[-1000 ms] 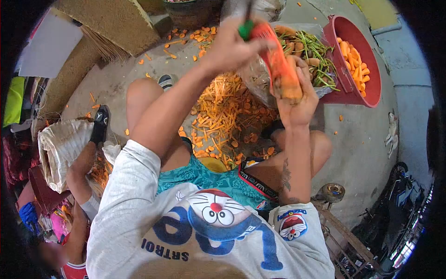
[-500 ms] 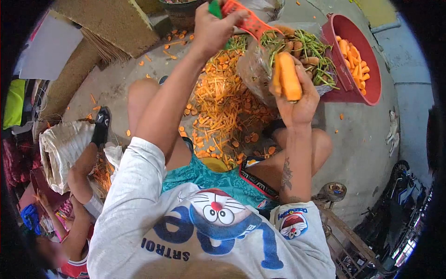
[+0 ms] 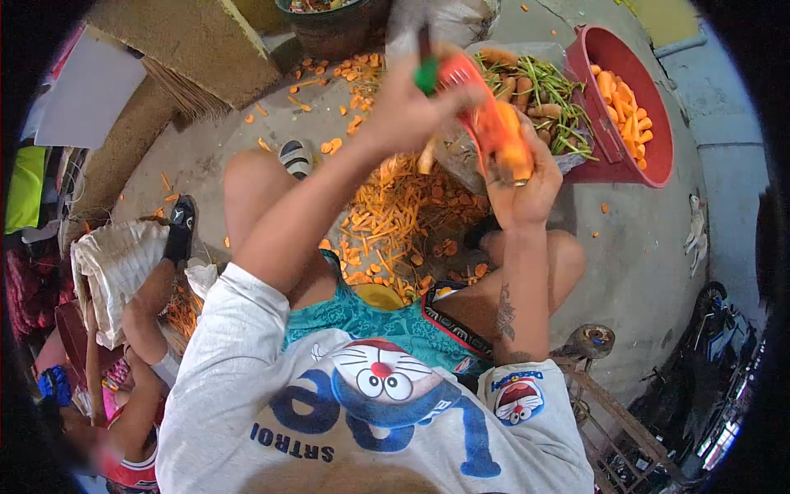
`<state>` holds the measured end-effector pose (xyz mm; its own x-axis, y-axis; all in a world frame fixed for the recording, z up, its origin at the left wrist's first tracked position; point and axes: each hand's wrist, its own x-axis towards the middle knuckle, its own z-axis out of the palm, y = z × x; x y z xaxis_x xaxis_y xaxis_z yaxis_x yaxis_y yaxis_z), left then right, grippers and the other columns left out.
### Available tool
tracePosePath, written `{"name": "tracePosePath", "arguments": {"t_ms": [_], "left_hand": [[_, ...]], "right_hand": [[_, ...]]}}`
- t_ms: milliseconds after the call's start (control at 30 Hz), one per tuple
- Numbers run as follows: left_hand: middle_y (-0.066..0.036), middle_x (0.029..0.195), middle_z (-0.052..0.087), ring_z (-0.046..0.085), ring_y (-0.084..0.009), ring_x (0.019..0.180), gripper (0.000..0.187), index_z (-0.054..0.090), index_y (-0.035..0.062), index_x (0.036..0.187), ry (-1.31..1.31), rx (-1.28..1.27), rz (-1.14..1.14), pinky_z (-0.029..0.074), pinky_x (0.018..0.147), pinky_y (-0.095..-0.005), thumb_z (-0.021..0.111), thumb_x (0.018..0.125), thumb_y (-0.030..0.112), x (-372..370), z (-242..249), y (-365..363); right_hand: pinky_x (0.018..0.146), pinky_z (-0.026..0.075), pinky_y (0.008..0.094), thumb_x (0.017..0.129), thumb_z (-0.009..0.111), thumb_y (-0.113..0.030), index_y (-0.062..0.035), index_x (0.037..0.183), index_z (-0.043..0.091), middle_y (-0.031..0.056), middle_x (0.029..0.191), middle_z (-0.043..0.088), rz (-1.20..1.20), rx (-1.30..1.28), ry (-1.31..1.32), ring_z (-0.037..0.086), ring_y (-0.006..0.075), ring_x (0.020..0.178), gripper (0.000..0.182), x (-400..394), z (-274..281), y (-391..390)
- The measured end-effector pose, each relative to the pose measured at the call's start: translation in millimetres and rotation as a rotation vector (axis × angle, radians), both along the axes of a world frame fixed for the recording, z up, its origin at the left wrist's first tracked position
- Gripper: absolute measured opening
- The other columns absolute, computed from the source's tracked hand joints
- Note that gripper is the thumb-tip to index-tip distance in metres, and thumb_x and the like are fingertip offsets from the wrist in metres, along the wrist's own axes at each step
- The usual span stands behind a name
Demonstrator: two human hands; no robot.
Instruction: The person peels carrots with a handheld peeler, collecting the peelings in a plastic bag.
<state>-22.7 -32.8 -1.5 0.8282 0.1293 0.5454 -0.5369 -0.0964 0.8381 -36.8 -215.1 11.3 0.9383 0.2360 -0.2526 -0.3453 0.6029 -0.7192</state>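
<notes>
My left hand (image 3: 415,111), blurred by motion, is closed around an orange-red slotted peeler (image 3: 471,95) with a green part. The peeler lies across the near side of a peeled orange carrot (image 3: 517,156). My right hand (image 3: 531,185) grips that carrot from the right and below, its tip pointing toward me. Behind my hands, a clear plastic bag (image 3: 457,156) holds unpeeled carrots (image 3: 522,90) and green stems (image 3: 568,123). Below them, a heap of carrot peelings and cut ends (image 3: 395,218) covers the floor between my legs.
A red tub (image 3: 586,90) with peeled carrots (image 3: 625,111) stands at the right. A dark bucket (image 3: 329,29) is at the top. Another person's arm (image 3: 140,395) and a white sack (image 3: 119,263) are at the left. A metal frame (image 3: 613,412) stands low at right.
My left hand has moved right and down, bringing the peeler from beyond the carrot onto it. My right hand stays nearly in place with the carrot.
</notes>
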Motion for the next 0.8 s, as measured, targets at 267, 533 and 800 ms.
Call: {"name": "tracePosePath", "arguments": {"t_ms": [267,533,800], "left_hand": [[0.003,0.075,0.067,0.061,-0.0054,0.06,0.015,0.067,0.0054,0.094,0.088,-0.17,0.124,0.048,0.053,-0.0223,0.078,0.09,0.015,32.0,-14.9,47.6],[-0.002,0.087,0.068,0.066,-0.0106,0.078,0.016,0.064,0.0021,0.101,0.073,0.042,0.044,0.055,0.071,-0.029,0.074,0.092,0.011,18.1,12.3,36.1],[0.001,0.089,0.069,0.064,-0.0078,0.082,0.022,0.067,0.003,0.104,0.017,0.119,0.002,0.054,0.073,-0.0267,0.079,0.088,0.012,0.3,2.2,12.1]], "right_hand": [[0.067,0.048,0.0279,0.101,0.047,-0.029,-0.0034,0.135,0.051,0.008,0.125,0.061,0.277,0.137,-0.248,0.062,0.0158,0.103,0.043,3.0,-14.4,-14.0],[0.07,0.049,0.029,0.101,0.047,-0.028,-0.0057,0.136,0.051,0.0092,0.12,0.063,0.147,0.025,-0.251,0.062,0.0144,0.101,0.041,-3.3,-13.1,-7.7],[0.066,0.047,0.0277,0.099,0.05,-0.025,-0.003,0.136,0.05,0.0089,0.117,0.063,0.012,-0.013,-0.182,0.059,0.0152,0.082,0.043,-2.1,-8.4,-2.9]]}}
